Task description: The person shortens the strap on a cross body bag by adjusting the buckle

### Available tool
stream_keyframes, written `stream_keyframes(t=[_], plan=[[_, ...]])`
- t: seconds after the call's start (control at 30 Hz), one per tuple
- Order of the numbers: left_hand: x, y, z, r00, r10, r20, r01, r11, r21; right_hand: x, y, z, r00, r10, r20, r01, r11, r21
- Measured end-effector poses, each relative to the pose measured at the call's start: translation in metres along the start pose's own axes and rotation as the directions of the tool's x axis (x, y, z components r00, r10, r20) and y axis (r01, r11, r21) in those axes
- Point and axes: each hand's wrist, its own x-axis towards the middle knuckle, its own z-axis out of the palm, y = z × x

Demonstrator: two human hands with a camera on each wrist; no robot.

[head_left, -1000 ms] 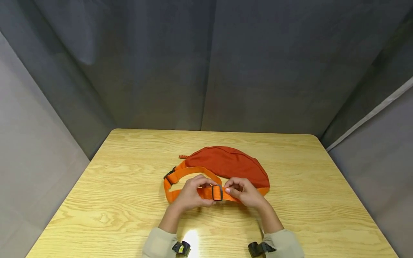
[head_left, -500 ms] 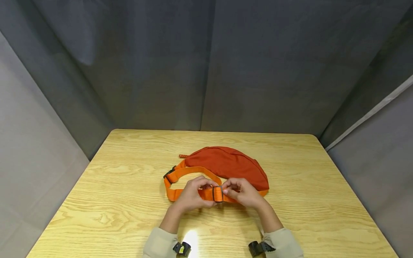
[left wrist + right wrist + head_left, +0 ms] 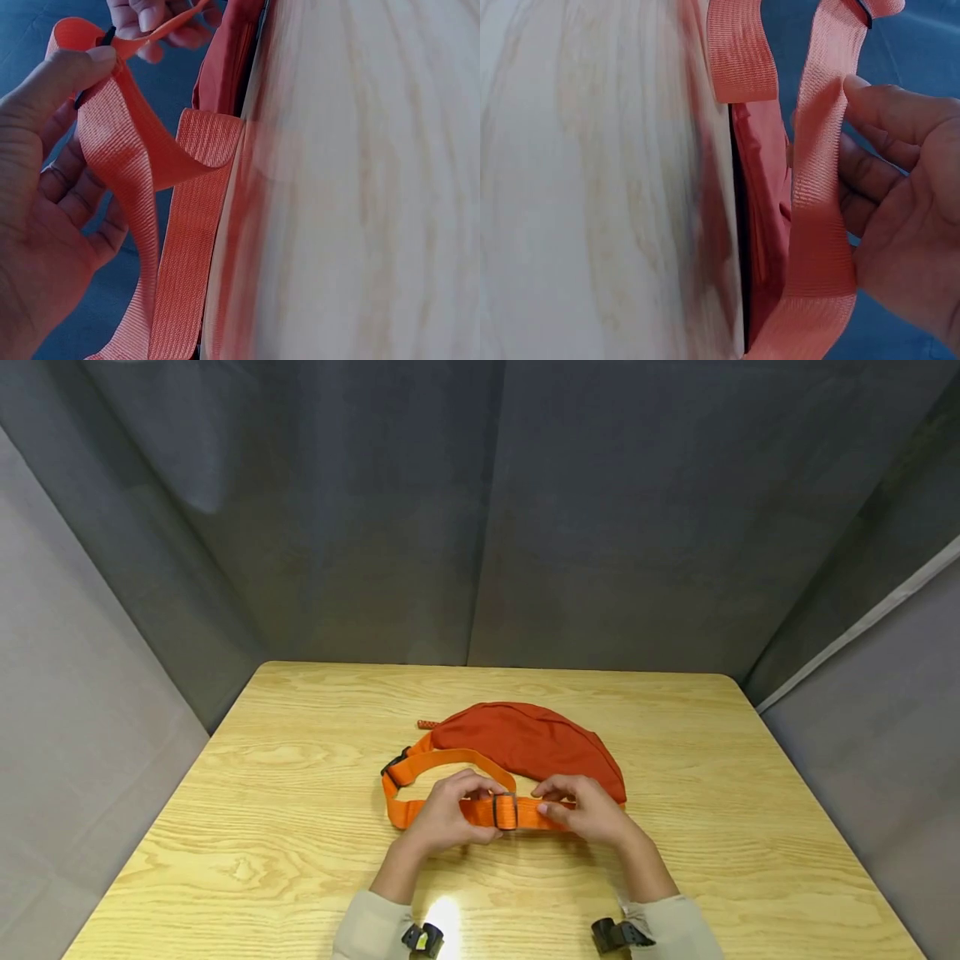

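Observation:
A red waist bag (image 3: 528,739) lies on the table with its orange strap (image 3: 534,814) looped in front of it. My left hand (image 3: 444,817) pinches the strap at the black slider buckle (image 3: 505,812); in the left wrist view the thumb lies on the webbing (image 3: 116,135) beside the slider. To the right of the slider, my right hand (image 3: 591,814) holds the strap by its edge. The right wrist view shows the thumb on the near side of the webbing (image 3: 821,150) and fingers partly hidden behind it. This stretch of strap is raised off the table.
At the left end of the loop sits a black clip buckle (image 3: 395,762). A patterned zip pull (image 3: 427,724) sticks out from the bag's left end. The wooden table (image 3: 262,827) is enclosed by grey cloth walls (image 3: 375,527) at the back and sides.
My right hand has slid right along the strap, away from the slider buckle, exposing more webbing between them. My left hand stays at the slider, and the bag has hardly moved.

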Motion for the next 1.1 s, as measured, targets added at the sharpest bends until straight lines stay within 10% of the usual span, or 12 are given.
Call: stream_keyframes(t=[0.4,0.67,1.1], plan=[[0.002,-0.001,-0.003,1.000,-0.002,-0.003,0.002,1.000,0.010,0.010,0.000,0.007,0.996,-0.078,-0.044,0.082,0.993,0.085],[0.003,-0.002,-0.004,0.999,-0.041,0.001,0.041,0.999,0.008,0.014,-0.041,0.005,0.999,-0.046,0.004,0.044,0.975,0.218],[0.001,-0.046,0.007,0.999,-0.031,-0.030,0.032,0.999,0.015,0.010,-0.004,0.005,0.999,-0.005,-0.035,0.006,0.999,0.043]])
